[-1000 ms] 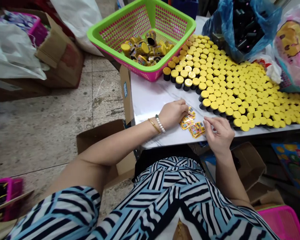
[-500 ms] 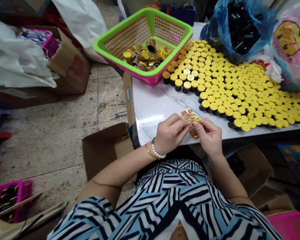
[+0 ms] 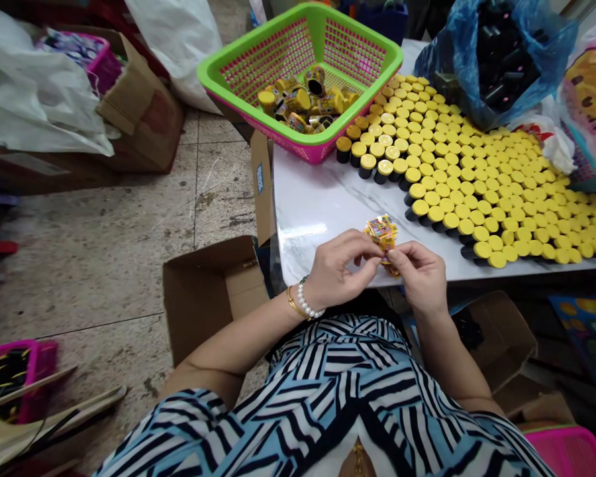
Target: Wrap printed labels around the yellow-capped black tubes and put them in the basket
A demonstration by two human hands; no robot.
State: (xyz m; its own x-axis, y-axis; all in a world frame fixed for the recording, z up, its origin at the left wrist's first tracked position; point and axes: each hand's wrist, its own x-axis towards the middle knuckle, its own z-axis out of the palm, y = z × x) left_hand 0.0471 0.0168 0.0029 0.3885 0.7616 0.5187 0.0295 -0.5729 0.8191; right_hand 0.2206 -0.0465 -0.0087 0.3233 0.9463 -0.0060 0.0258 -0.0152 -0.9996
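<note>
Well left of the fingers, speckled floor tiles [image 3: 149, 225], then an open cardboard box [image 3: 198, 298]. Over to the white marbled tabletop [image 3: 305, 199], green-and-pink basket [image 3: 318, 138] beyond! Left hand [image 3: 338, 270]: fingers curled, grip unclear. Glossy yellow printed labels [image 3: 381, 228] at the fingertips; right hand [image 3: 424, 278] pinching there. Rightward, yellow-capped black containers [image 3: 469, 179] packed tight.
</note>
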